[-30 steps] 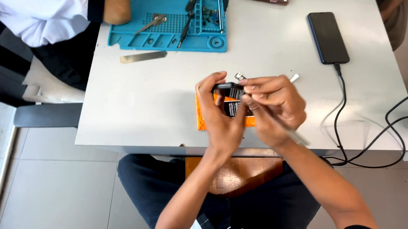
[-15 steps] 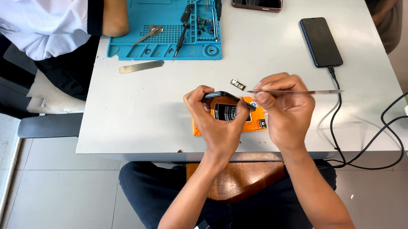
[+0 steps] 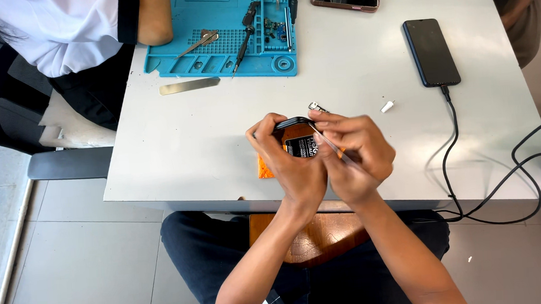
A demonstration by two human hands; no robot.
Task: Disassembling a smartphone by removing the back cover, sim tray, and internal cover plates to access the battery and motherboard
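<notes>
At the frame's centre, the left hand [image 3: 293,163] cups a small opened black phone [image 3: 298,142] above an orange rectangular mat [image 3: 265,169], fingers curled round its edge, seemingly to steady it. The right hand [image 3: 360,158] pinches a thin metal tool [image 3: 337,150] like a pen, its tip angled into the phone, wrist bent inward.

A phone repair workshop: blue repair mat [image 3: 213,64] with tools, phones [image 3: 430,52] on table [image 3: 156,147].
</notes>
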